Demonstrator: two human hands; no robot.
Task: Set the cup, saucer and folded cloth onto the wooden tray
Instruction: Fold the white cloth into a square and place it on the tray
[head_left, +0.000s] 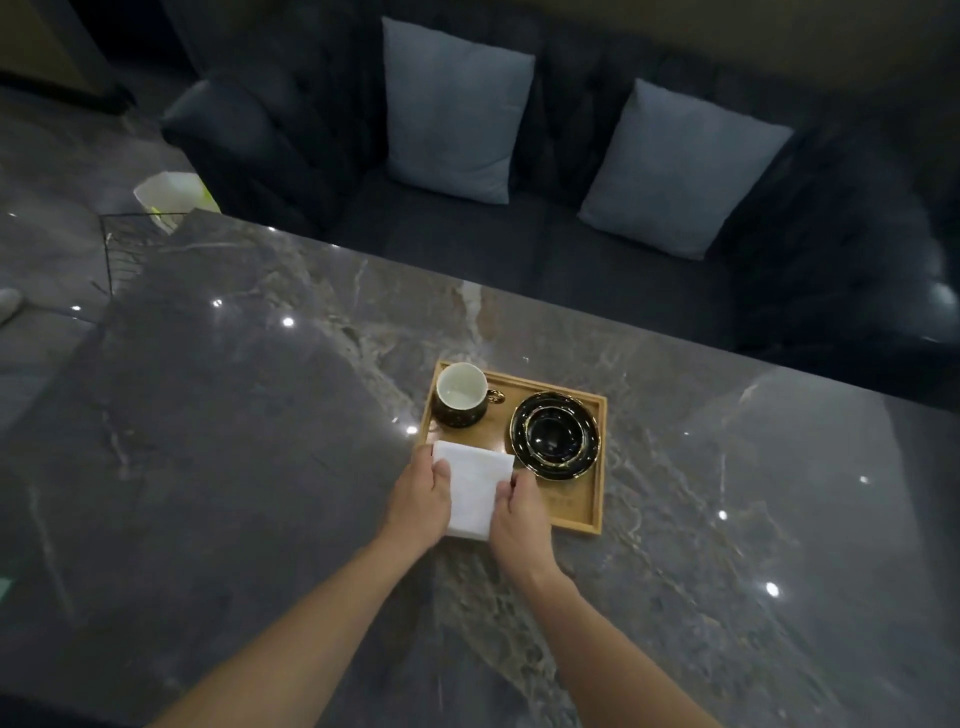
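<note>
A wooden tray (582, 512) lies on the dark marble table. A black cup (460, 396) with a white inside and a gold handle stands upright in the tray's far left corner. A black gold-rimmed saucer (555, 434) rests flat in the tray's right half, apart from the cup. A white folded cloth (474, 486) lies over the tray's near left part, its near edge reaching past the tray's rim. My left hand (418, 506) grips the cloth's left side. My right hand (519, 514) grips its right side.
The marble table (234, 441) stretches wide on both sides of the tray. Behind it stands a dark sofa (545, 244) with two light grey cushions (454, 111). A wire basket (122, 249) and a pale bag (174, 200) sit at the table's far left corner.
</note>
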